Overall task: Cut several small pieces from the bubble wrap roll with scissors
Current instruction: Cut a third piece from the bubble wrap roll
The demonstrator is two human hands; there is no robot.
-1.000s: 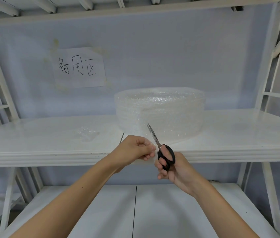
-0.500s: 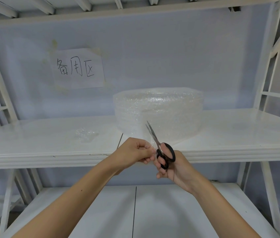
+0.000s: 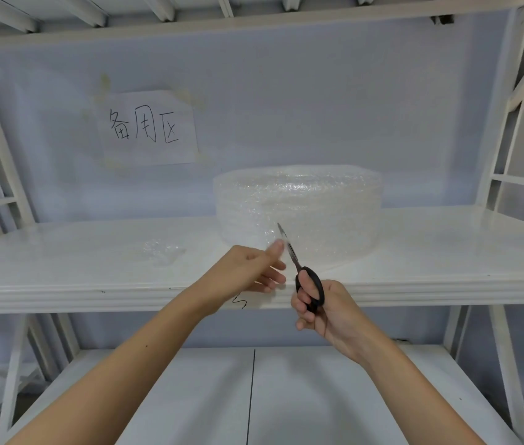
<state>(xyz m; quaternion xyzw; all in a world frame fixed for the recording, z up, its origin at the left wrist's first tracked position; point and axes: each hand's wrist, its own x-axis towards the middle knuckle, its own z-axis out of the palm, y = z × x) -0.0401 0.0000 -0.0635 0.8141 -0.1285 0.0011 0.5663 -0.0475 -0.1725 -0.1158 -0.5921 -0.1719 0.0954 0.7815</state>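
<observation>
Left hand [image 3: 247, 271] pinches clear film; right hand [image 3: 321, 311] grips black-handled scissors [image 3: 302, 271] before translucent bubble wrap roll [image 3: 318, 203].

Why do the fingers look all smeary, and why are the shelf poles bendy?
Head view: the left hand is motion-blurred at its fingertips beside the scissors; the wide-angle lens bows the shelf posts near the edges; the bubble wrap roll glints.

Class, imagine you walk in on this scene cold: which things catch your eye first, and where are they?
Front and centre, the right hand grips black-handled scissors with the blades pointing up, close beside the left hand, which pinches something small and clear. Behind them a big bubble wrap roll sits on the white shelf. A handwritten paper sign is taped to the wall, upper left.
</observation>
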